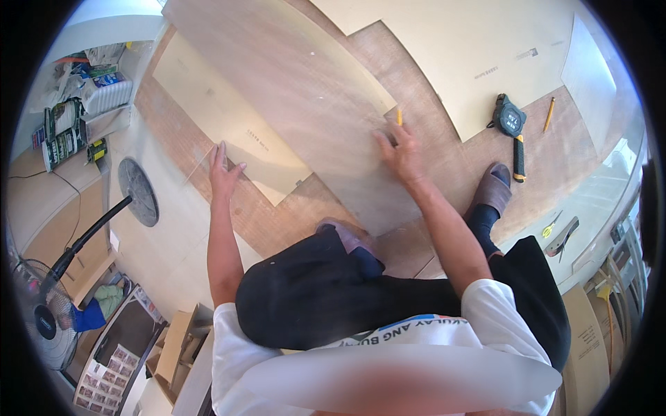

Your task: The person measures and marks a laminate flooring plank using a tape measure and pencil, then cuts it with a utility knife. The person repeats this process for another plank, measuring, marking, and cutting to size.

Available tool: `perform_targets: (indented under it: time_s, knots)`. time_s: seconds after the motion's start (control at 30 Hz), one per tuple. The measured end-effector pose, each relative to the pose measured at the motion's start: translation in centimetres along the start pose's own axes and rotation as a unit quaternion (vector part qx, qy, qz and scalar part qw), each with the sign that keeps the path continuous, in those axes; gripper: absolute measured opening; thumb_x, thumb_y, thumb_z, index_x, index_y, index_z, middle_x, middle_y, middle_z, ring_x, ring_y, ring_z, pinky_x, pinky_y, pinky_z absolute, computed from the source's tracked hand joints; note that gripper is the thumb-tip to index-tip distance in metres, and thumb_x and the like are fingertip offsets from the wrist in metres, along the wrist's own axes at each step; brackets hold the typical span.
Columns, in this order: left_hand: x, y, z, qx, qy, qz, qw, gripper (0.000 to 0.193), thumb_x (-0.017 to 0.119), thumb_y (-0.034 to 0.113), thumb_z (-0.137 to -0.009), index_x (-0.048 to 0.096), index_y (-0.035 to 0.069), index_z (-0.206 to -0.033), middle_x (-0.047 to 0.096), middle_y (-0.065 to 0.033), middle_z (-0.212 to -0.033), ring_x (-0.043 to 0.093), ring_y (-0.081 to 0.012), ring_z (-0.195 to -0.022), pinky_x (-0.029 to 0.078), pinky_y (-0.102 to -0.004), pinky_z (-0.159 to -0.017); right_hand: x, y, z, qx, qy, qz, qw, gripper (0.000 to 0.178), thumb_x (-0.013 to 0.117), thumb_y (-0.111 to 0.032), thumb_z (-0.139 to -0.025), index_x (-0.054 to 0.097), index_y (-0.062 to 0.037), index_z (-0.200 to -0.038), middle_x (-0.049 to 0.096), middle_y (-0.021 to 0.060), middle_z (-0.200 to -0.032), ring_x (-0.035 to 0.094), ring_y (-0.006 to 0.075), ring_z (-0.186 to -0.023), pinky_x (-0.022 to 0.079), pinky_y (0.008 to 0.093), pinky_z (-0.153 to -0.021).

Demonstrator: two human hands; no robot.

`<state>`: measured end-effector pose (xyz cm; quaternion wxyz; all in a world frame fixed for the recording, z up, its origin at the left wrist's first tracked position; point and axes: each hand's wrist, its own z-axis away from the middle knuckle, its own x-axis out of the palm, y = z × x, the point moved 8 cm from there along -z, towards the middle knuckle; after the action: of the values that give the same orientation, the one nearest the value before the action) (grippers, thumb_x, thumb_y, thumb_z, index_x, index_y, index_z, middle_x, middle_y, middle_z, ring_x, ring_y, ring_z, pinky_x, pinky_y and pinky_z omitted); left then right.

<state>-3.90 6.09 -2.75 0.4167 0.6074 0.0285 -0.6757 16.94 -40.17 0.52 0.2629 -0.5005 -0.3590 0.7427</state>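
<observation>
In the head view, the left hand is resting at ten o'clock, fingers apart, gripping nothing, by the pale sheet, while the right hand, at two o'clock, is holding, half-curled, a slim yellow tool beside the greyish sheet extending toward eleven, where steady, even guidance is probably serving best.

Bright, hazy, curved toward edges

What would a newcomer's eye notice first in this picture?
Probably the left hand, left of centre at the edge of a pale sheet, and the right hand near the centre, by a small yellow object. Next, the dark tape measure at right and the pedestal fan at far left.
</observation>
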Motion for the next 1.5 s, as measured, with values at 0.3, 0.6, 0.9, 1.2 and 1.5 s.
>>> perform_targets:
  time_s: [0.3, 0.6, 0.9, 1.2, 1.5]
  knots:
    - [-1.0, 9.4, -4.9, -0.01, -0.061, -0.209, 0.976, 0.076, 0.078, 0.028, -0.085, 0.045, 0.003, -0.149, 0.049, -0.0192, -0.147, 0.045, -0.0347, -0.139, 0.037, -0.0416, -0.115, 0.4, 0.2, 0.3, -0.083, 0.023, 0.054, 0.995, 0.044, 0.076, -0.025, -0.088, 0.065, -0.0015, -0.124, 0.065, 0.0211, -0.098, 0.067, 0.0367, -0.082, 0.055, 0.044, -0.072]
    - [1.1, 16.3, -17.3, 0.009, 0.203, -0.017, 0.979, 0.074, 0.063, 0.042, -0.096, 0.04, -0.002, -0.151, 0.041, -0.0261, -0.154, 0.036, -0.0389, -0.144, 0.025, -0.0475, -0.121, 0.0, -1.1, -1.8, -0.047, 0.007, 0.068, 0.997, 0.043, 0.077, -0.024, -0.087, 0.065, -0.0023, -0.122, 0.065, 0.0208, -0.102, 0.067, 0.0365, -0.088, 0.055, 0.0455, -0.075]
    - [3.0, 12.8, -16.8, 0.055, 0.217, -0.068, 0.972, 0.074, 0.061, 0.049, -0.095, 0.042, 0.004, -0.151, 0.042, -0.0202, -0.154, 0.032, -0.0398, -0.146, 0.016, -0.0552, -0.122, -2.1, -2.3, -4.2, 0.048, 0.09, 0.151, 0.983, 0.052, 0.078, -0.023, -0.084, 0.062, -0.0009, -0.128, 0.064, 0.0199, -0.104, 0.06, 0.037, -0.1, 0.049, 0.0449, -0.088]
    - [3.3, 13.1, -16.3, 0.049, 0.221, -0.081, 0.971, 0.073, 0.06, 0.049, -0.096, 0.042, 0.007, -0.152, 0.041, -0.0193, -0.156, 0.029, -0.0384, -0.148, 0.013, -0.0558, -0.122, 1.3, -1.9, -7.8, 0.054, 0.063, 0.171, 0.982, 0.044, 0.07, -0.013, -0.084, 0.06, -0.0005, -0.125, 0.058, 0.0229, -0.097, 0.056, 0.043, -0.097, 0.045, 0.0515, -0.087]
    - [5.1, 14.8, -10.7, 0.061, 0.233, -0.076, 0.967, 0.069, 0.061, 0.049, -0.095, 0.049, 0.005, -0.147, 0.044, -0.019, -0.154, 0.033, -0.0398, -0.145, 0.015, -0.0577, -0.121, -2.3, 0.9, -1.7, 0.033, 0.112, 0.086, 0.989, 0.033, 0.071, -0.013, -0.085, 0.061, -0.0008, -0.114, 0.058, 0.0235, -0.103, 0.058, 0.0447, -0.096, 0.048, 0.0515, -0.082]
